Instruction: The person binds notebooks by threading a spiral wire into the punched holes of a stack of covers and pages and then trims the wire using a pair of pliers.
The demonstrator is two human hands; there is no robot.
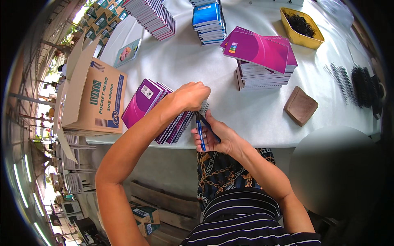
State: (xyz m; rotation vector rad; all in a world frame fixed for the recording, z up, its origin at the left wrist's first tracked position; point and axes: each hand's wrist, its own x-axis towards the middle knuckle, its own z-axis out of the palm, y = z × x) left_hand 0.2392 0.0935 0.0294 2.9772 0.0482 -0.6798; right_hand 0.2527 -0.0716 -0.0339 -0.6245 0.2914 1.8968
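Observation:
My left hand [192,96] is closed in a fist over a wire spiral binding [204,107]; whatever the binding is attached to lies hidden under the hand. From below, my right hand [219,135] grips pliers with blue handles [201,135], their jaws up against the lower end of that binding. Just left of both hands, purple spiral notebooks [141,100] lie in an overlapping row near the table's front edge. My left forearm crosses over part of them.
A cardboard box [98,98] stands open at the left. Further back are a stack of blue notebooks [207,18], a magenta notebook stack [262,49] and a yellow tub [314,43] of black coils. A brown pad [301,105] and loose black spirals [361,86] lie at the right.

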